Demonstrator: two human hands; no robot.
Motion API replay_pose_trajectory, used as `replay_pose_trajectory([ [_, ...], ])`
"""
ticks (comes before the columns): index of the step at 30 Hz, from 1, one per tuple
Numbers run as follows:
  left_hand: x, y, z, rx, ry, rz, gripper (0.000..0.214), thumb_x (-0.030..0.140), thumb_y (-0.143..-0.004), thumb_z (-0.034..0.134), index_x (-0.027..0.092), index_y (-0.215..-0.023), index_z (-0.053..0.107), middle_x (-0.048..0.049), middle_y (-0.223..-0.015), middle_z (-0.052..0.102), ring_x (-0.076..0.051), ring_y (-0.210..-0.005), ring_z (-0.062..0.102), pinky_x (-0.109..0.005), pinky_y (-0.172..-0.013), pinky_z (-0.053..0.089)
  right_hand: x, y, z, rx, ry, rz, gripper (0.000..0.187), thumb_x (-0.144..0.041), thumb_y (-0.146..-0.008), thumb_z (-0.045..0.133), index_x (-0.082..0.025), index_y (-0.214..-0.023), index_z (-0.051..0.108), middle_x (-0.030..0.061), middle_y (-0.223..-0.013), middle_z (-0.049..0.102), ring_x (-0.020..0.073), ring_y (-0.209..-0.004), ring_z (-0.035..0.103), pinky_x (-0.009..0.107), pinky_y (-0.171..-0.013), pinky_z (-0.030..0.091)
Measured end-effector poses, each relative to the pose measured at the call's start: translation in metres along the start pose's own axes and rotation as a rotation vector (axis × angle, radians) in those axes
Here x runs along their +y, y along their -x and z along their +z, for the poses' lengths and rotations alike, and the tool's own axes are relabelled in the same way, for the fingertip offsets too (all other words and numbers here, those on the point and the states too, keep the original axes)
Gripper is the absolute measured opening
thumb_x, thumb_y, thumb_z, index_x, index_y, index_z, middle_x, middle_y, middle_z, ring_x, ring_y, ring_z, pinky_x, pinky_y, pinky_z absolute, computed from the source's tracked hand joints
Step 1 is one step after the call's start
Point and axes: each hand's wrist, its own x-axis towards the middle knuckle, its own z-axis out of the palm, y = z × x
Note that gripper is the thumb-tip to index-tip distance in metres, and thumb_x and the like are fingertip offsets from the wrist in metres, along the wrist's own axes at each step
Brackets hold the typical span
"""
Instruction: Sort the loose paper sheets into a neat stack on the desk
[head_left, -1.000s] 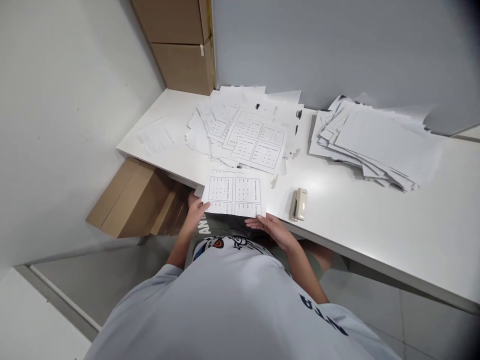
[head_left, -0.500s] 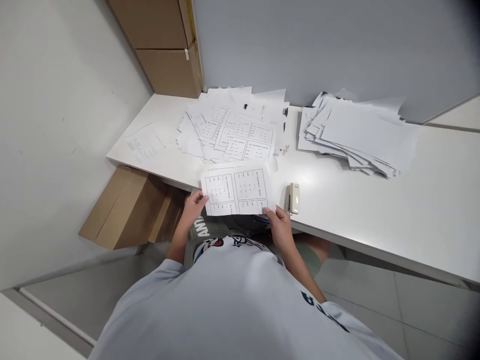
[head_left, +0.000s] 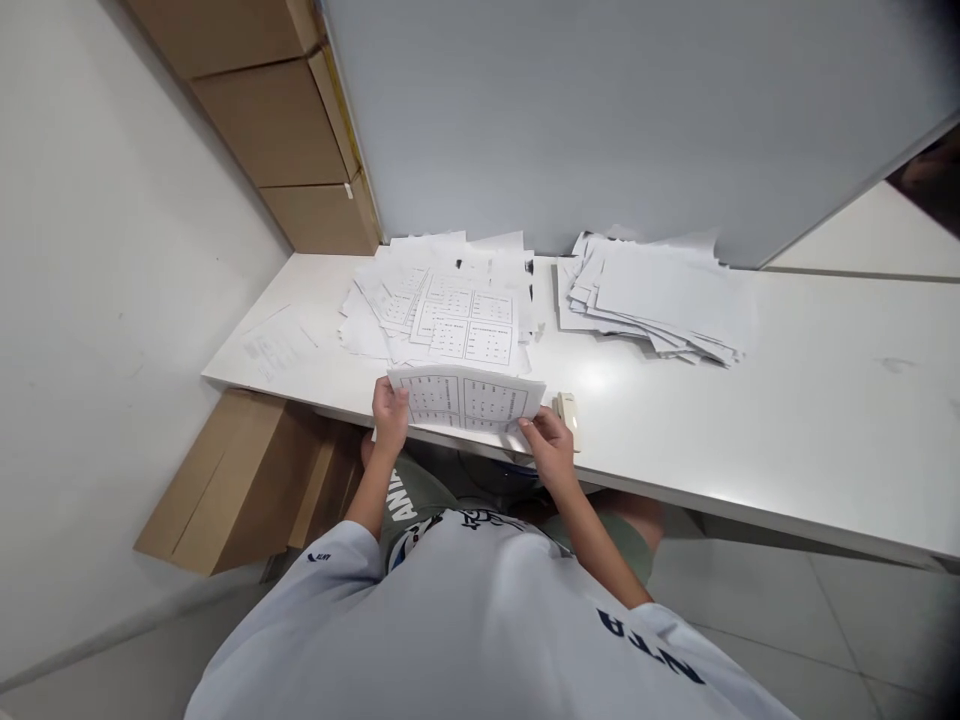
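A white printed sheet of paper, with boxed sections of text, is held up tilted at the table's front edge; whether it is one sheet or more I cannot tell. My left hand grips its left edge, and my right hand pinches its lower right corner. Just beyond my right hand lies a cream stapler, partly hidden by that hand. Behind the held paper, a loose spread of printed sheets covers part of the table.
A messy stack of white paper sits on the white table at the back right. Cardboard boxes rise at the back left, and another carton stands below the table's left end. A grey partition runs behind.
The held paper has tipped up and now bows, its printed face foreshortened. Both hands have turned with it, the right one now covering part of the stapler. The camera view has shifted.
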Motion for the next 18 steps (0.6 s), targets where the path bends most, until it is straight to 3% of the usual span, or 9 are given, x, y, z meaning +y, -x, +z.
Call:
replay_pose_trajectory([
  [5, -0.005, 0.01, 0.004, 0.133, -0.097, -0.007, 0.052, 0.069, -0.069, 0.07, 0.02, -0.084, 0.057, -0.0016, -0.079, 0.058, -0.017, -0.078, 0.057, -0.027, -0.076, 0.046, -0.011, -0.003, 0.0, 0.027, 0.017, -0.023, 0.029, -0.05, -0.076, 0.066, -0.023, -0.087, 0.062, 0.0032, -0.088, 0.066, 0.0213, -0.088, 0.06, 0.037, -0.084, 0.048],
  [9, 0.009, 0.015, -0.002, 0.2, -0.114, 0.058, 0.044, 0.063, -0.076, 0.068, 0.021, -0.081, 0.057, -0.0002, -0.073, 0.056, -0.015, -0.07, 0.055, -0.027, -0.072, 0.045, -0.041, 0.0, -0.012, -0.07, 0.089, -0.02, 0.026, -0.049, -0.081, 0.063, -0.024, -0.087, 0.064, 0.0031, -0.086, 0.068, 0.0214, -0.085, 0.061, 0.035, -0.08, 0.048],
  [13, 0.033, 0.021, -0.007, 0.126, -0.035, 0.151, 0.04, 0.06, -0.079, 0.065, 0.021, -0.086, 0.057, 0.0006, -0.069, 0.058, -0.016, -0.066, 0.058, -0.033, -0.075, 0.049, -0.068, 0.007, -0.063, -0.159, 0.289, 0.084, 0.028, -0.047, -0.08, 0.064, -0.023, -0.093, 0.067, 0.0025, -0.083, 0.068, 0.0206, -0.079, 0.061, 0.031, -0.069, 0.047],
  [15, 0.038, 0.025, -0.001, 0.036, -0.023, 0.146, 0.037, 0.057, -0.081, 0.065, 0.021, -0.087, 0.056, 0.001, -0.066, 0.058, -0.016, -0.063, 0.059, -0.034, -0.074, 0.05, -0.065, 0.015, -0.098, -0.17, 0.353, 0.226, 0.03, -0.048, -0.076, 0.066, -0.022, -0.091, 0.067, 0.0022, -0.078, 0.068, 0.0203, -0.073, 0.06, 0.03, -0.063, 0.046],
  [18, 0.03, 0.033, 0.024, -0.046, -0.045, 0.091, 0.031, 0.051, -0.087, 0.061, 0.021, -0.09, 0.055, 0.001, -0.067, 0.059, -0.015, -0.063, 0.059, -0.032, -0.073, 0.049, -0.046, 0.035, -0.147, -0.093, 0.378, 0.425, 0.031, -0.047, -0.066, 0.07, -0.021, -0.083, 0.066, 0.0028, -0.073, 0.068, 0.0206, -0.069, 0.061, 0.029, -0.058, 0.046],
])
